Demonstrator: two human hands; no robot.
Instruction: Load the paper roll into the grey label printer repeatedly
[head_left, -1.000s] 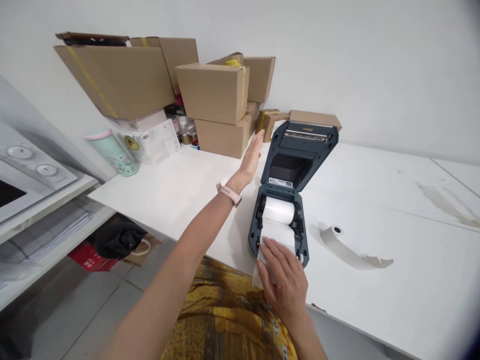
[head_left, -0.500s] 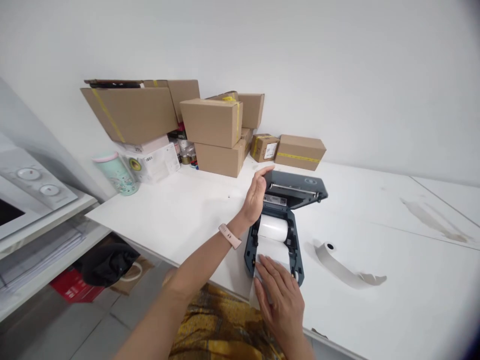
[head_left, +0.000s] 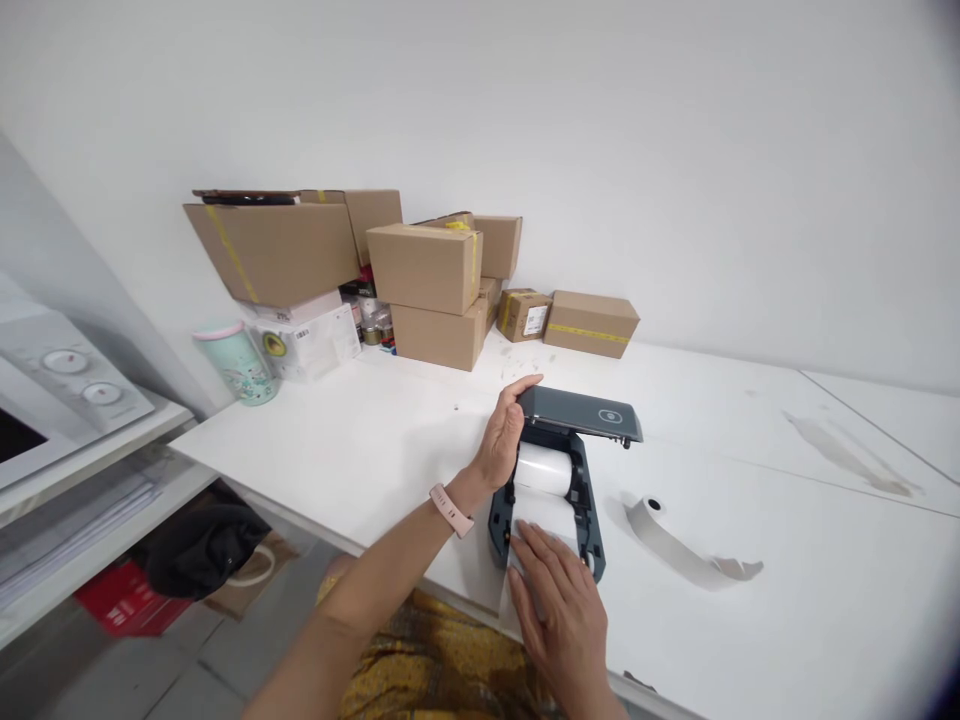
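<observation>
A dark label printer (head_left: 589, 510) lies near the table's front edge with its lid (head_left: 579, 410) raised partway. My left hand (head_left: 499, 440), a pink band at its wrist, grips the lid's left edge, thumb on the near side and fingers behind it. Inside the printer sits a white paper roll (head_left: 545, 470). Its paper strip (head_left: 541, 508) runs toward me and out over the front. My right hand (head_left: 559, 605) lies with fingers stretched flat on that strip, covering much of the printer's front end.
To the printer's right, a small paper roll (head_left: 645, 515) trails a curled, torn end. Cardboard boxes (head_left: 424, 265) are stacked along the wall, with a long box (head_left: 592, 322) beside them. A mint tumbler (head_left: 238, 365) stands at the left, near a white microwave (head_left: 67, 390).
My left hand has swung the lid downward, toward the printer's base, so its top face shows more. My right hand stays on the paper strip. The view has tilted slightly.
</observation>
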